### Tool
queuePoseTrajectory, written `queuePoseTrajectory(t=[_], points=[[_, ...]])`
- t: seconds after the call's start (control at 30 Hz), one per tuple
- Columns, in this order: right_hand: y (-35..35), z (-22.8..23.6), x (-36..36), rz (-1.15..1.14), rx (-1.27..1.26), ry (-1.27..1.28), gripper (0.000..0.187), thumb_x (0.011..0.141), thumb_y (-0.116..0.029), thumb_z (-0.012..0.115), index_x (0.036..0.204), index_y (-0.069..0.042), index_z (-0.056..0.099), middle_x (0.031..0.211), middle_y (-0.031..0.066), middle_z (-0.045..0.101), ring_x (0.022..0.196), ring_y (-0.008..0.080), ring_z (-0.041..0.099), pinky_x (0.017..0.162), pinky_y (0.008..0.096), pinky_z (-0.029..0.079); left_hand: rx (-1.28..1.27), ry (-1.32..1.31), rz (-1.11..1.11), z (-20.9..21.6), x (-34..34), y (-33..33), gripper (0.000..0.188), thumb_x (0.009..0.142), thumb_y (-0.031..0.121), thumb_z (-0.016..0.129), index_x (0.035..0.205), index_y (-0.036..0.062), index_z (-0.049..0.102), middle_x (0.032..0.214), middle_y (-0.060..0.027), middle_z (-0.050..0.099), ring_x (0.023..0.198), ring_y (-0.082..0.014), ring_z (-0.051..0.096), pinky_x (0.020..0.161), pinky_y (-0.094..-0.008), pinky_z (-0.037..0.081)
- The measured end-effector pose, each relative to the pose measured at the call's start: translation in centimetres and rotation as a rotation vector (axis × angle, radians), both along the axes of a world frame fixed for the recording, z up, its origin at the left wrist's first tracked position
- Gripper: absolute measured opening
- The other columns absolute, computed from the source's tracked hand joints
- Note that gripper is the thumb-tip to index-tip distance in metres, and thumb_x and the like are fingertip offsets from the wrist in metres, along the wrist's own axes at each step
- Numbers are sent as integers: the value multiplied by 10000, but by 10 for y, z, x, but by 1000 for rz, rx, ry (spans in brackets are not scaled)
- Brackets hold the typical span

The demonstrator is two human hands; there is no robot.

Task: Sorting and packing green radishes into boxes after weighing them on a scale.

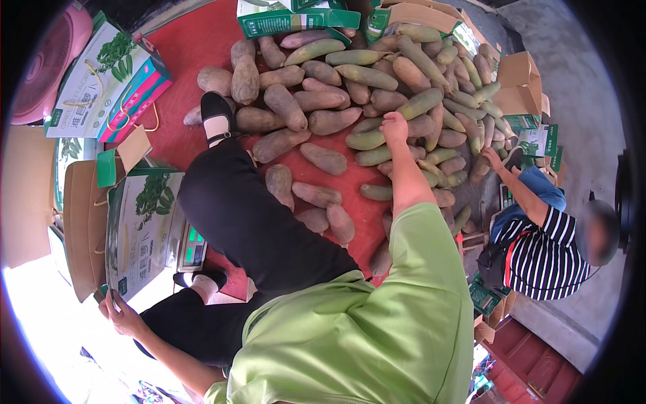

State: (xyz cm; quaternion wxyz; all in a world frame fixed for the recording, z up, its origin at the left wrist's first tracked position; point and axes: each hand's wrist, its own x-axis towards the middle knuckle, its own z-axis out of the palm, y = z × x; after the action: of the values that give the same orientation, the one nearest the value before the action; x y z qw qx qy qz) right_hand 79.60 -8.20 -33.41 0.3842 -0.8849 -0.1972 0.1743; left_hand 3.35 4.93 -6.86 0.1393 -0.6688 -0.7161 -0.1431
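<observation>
My right hand (395, 128) is stretched over a large pile of radishes, its curled fingers closed at the end of a long green radish (421, 102). Another green radish (365, 139) lies just left of that wrist. At the lower left, my left hand (122, 319) grips the near corner of an upright carton (138, 232), thumb and fingers at its edge. That carton is white with green leaf pictures, and its brown flaps stand open. It rests on a scale (194, 248) with a lit green display. What lies inside the carton is hidden from here.
Brown-skinned radishes (282, 106) spread over a red sheet (182, 50) around my foot. Printed cartons (101, 74) and a pink round basin (54, 57) stand at upper left. Open boxes (296, 23) line the far side. A co-worker in a striped shirt (548, 252) reaches into the pile at right.
</observation>
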Motion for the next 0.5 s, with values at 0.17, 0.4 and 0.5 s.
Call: queuePoseTrajectory(t=[0.17,0.4,0.5], points=[[6,50,-45,-186,164,373,232,762,26,497,977,-49,541,742,83,584,585,156,553,506,279,454,5,7,-11,10,8,-6,158,874,268,569,966,157,634,870,8,511,694,-171,563,556,-333,418],[10,94,-86,-339,478,703,217,784,-19,473,995,-68,478,711,80,571,515,165,517,462,289,419,36,-13,-55,7,2,-4,146,862,248,580,957,153,638,846,-12,515,714,-198,569,559,-344,424],[18,108,-80,-400,642,753,211,770,-17,471,975,-65,485,696,97,567,500,185,513,447,295,416,39,37,-82,12,11,-2,138,845,230,596,941,143,644,831,-16,515,720,-199,565,560,-345,431]])
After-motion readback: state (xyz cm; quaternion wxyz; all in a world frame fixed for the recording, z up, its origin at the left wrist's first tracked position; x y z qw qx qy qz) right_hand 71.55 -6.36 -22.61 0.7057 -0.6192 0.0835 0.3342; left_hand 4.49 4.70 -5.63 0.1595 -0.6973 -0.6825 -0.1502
